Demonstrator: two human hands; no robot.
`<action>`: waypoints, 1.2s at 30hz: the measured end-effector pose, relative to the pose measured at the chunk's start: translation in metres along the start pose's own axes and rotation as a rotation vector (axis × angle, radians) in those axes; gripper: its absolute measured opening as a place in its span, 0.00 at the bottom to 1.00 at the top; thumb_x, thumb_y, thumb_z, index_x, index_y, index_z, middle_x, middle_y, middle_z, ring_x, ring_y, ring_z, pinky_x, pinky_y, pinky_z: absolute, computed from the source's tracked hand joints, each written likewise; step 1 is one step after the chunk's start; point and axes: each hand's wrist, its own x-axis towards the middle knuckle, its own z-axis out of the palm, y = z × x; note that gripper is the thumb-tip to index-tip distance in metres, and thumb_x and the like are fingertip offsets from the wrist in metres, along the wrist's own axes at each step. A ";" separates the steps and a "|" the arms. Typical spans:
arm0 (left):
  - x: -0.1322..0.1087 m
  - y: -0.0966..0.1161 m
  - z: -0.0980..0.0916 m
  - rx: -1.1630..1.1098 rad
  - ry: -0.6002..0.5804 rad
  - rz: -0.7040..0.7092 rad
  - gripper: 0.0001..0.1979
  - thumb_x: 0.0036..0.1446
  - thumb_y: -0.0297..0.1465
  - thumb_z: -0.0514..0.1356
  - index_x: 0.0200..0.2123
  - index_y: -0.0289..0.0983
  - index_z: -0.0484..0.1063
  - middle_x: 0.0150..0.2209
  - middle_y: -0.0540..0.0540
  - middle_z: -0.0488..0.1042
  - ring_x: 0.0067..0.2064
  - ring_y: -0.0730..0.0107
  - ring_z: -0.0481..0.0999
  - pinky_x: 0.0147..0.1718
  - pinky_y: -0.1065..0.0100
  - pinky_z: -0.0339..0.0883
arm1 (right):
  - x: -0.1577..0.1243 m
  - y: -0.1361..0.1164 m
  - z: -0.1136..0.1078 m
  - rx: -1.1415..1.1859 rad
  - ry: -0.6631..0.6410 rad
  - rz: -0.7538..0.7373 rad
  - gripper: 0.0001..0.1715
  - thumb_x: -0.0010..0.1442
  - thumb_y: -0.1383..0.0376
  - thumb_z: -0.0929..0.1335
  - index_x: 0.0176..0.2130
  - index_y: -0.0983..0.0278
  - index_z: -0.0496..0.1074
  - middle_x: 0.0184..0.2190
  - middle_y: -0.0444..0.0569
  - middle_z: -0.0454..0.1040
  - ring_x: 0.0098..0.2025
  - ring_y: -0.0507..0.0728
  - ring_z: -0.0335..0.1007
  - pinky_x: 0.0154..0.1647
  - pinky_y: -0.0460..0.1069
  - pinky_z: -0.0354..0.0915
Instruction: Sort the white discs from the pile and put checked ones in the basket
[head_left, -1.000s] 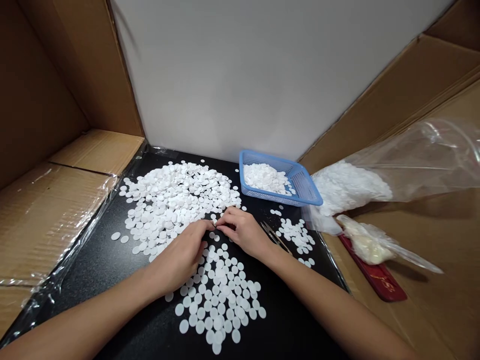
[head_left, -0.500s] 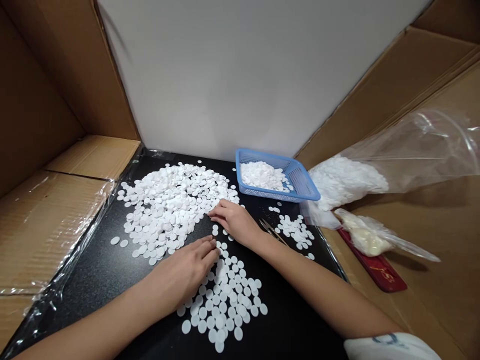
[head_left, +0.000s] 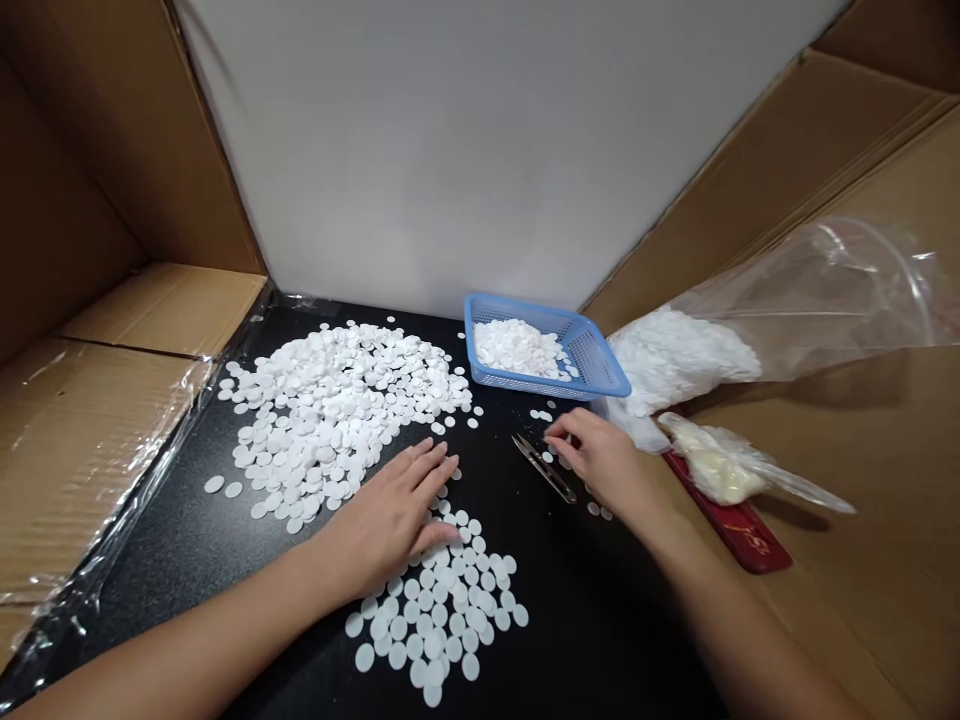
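A large heap of white round discs (head_left: 330, 410) lies on the black mat (head_left: 187, 560). A smaller spread of discs (head_left: 442, 610) lies nearer to me. My left hand (head_left: 394, 515) rests flat on the mat, fingers stretched out, touching the top of that smaller spread. My right hand (head_left: 600, 462) is over a small scatter of discs at the right. Its fingertips are pinched together beside small metal snips (head_left: 544, 468); what they hold, if anything, is too small to name.
A blue plastic basket (head_left: 592, 365) with discs stands at the back. A clear bag of discs (head_left: 750, 330), a smaller bag (head_left: 720, 470) and a red flat case (head_left: 739, 530) lie to the right. Cardboard walls surround the mat.
My right hand has moved from the edge of the big heap rightward to the scatter beside the snips. My left hand drew back and now lies flat on the near spread.
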 end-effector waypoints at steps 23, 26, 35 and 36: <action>-0.011 0.007 -0.035 -0.281 -0.216 0.131 0.29 0.61 0.47 0.62 0.61 0.39 0.69 0.64 0.39 0.68 0.67 0.49 0.63 0.62 0.52 0.62 | 0.050 -0.096 0.058 0.201 -0.074 -0.237 0.09 0.64 0.71 0.68 0.31 0.63 0.72 0.32 0.48 0.72 0.34 0.55 0.70 0.37 0.49 0.66; -0.011 0.009 -0.031 -0.304 -0.175 0.110 0.21 0.64 0.41 0.61 0.58 0.41 0.71 0.60 0.40 0.72 0.63 0.52 0.69 0.60 0.53 0.65 | 0.041 -0.093 0.047 0.406 -0.187 -0.086 0.10 0.61 0.70 0.72 0.27 0.63 0.72 0.27 0.42 0.71 0.27 0.51 0.67 0.28 0.46 0.62; -0.014 0.005 -0.012 -0.269 -0.021 0.002 0.15 0.68 0.31 0.55 0.56 0.41 0.71 0.60 0.39 0.68 0.61 0.52 0.68 0.57 0.53 0.68 | 0.043 -0.079 0.050 0.310 -0.169 -0.064 0.05 0.64 0.71 0.69 0.39 0.62 0.75 0.35 0.47 0.75 0.34 0.54 0.71 0.36 0.48 0.65; -0.013 0.005 -0.014 -0.291 -0.029 -0.020 0.14 0.69 0.31 0.53 0.54 0.42 0.73 0.59 0.40 0.68 0.60 0.54 0.70 0.56 0.55 0.70 | 0.045 -0.080 0.053 0.301 -0.149 -0.090 0.07 0.65 0.71 0.68 0.42 0.62 0.75 0.38 0.48 0.75 0.36 0.55 0.72 0.38 0.49 0.66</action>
